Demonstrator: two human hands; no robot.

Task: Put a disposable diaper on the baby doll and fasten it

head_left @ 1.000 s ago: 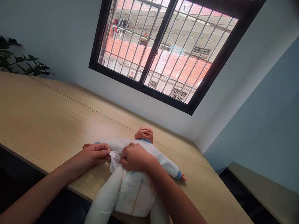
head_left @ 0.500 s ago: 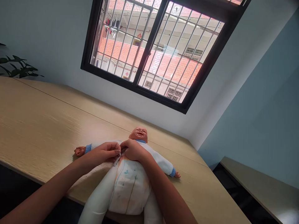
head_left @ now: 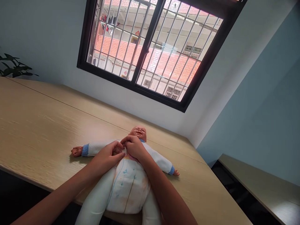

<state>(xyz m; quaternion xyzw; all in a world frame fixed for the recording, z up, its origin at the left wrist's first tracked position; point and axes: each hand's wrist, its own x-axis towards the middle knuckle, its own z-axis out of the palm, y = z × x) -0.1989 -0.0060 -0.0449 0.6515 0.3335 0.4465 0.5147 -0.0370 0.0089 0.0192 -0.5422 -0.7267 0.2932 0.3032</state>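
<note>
A baby doll (head_left: 138, 132) lies on its back on the wooden table, head away from me, arms spread. It wears a white top (head_left: 154, 153) with blue cuffs. A white diaper (head_left: 127, 184) with small blue prints and a centre line covers its hips. My left hand (head_left: 114, 153) pinches a small whitish diaper tab (head_left: 125, 151) at the front waist. Beside it, my right hand (head_left: 134, 147) bends its fingers over the diaper's waist edge and seems to grip it; its fingertips are partly hidden. The doll's white legs (head_left: 93, 197) point toward me.
The light wooden table (head_left: 47, 125) has its front edge near me and reaches the wall below a barred window (head_left: 142, 50). A plant (head_left: 16, 67) stands at the far left. Another wooden surface (head_left: 262, 181) lies at the right.
My left hand has moved right and inward over the doll's waist, bringing the tab from the side toward the front. My right hand stays at the waist. The view has shifted slightly.
</note>
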